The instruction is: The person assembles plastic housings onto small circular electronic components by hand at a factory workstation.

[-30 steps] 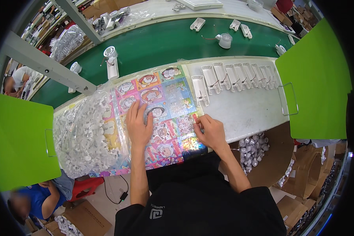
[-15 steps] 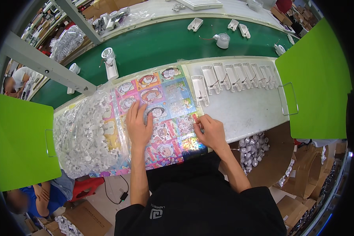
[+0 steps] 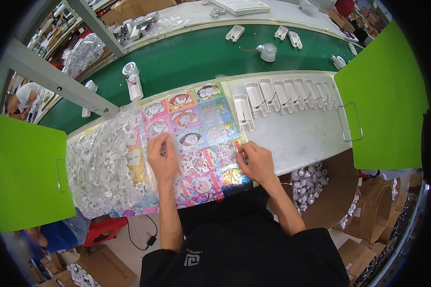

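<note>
The left hand lies flat, fingers spread a little, on the glossy colourful sheet of cartoon-picture squares that covers the near part of the white worktable, pressing it down and holding nothing. The right hand sits at the sheet's right edge with thumb and fingers drawn narrowly together, pinching at that edge or at some small piece there; what lies between the fingertips is too small to tell. Compared with a second ago, neither hand has shifted in any way that shows, and the sheet lies in the same place, so the work reads as a held, fiddly moment rather than a completed step. Just left of the left hand bulges a clear plastic bag of small white plastic parts. Beyond the right hand stands a row of white moulded plastic housings, well apart from the fingers.
</note>
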Demonstrator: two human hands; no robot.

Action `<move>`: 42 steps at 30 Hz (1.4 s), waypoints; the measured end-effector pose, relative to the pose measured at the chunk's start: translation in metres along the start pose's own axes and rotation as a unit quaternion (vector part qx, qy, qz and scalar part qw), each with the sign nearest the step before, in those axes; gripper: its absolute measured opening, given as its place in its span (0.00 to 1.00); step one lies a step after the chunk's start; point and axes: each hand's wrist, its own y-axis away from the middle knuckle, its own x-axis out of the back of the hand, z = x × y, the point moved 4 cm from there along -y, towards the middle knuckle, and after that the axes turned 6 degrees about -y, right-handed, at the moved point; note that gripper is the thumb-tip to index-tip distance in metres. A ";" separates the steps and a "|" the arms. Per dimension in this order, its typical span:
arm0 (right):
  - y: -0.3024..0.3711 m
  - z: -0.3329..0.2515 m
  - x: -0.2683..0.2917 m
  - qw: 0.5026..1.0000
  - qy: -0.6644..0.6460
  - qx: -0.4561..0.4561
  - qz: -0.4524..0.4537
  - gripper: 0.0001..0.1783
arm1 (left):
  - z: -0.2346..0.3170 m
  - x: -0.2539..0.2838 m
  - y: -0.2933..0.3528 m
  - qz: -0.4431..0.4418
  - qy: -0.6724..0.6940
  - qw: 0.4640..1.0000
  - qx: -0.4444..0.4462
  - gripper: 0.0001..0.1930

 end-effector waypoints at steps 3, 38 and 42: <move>0.000 0.001 0.000 1.000 0.002 -0.002 0.003 0.07 | -0.015 0.027 -0.005 0.037 -0.058 0.996 0.058 0.08; -0.003 0.001 -0.001 1.000 0.014 -0.007 0.005 0.07 | 0.041 -0.050 -0.051 -0.121 0.007 0.985 -0.120 0.10; -0.004 0.001 0.000 1.000 0.015 -0.014 0.006 0.07 | 0.032 -0.095 -0.087 -0.146 0.013 0.980 -0.137 0.11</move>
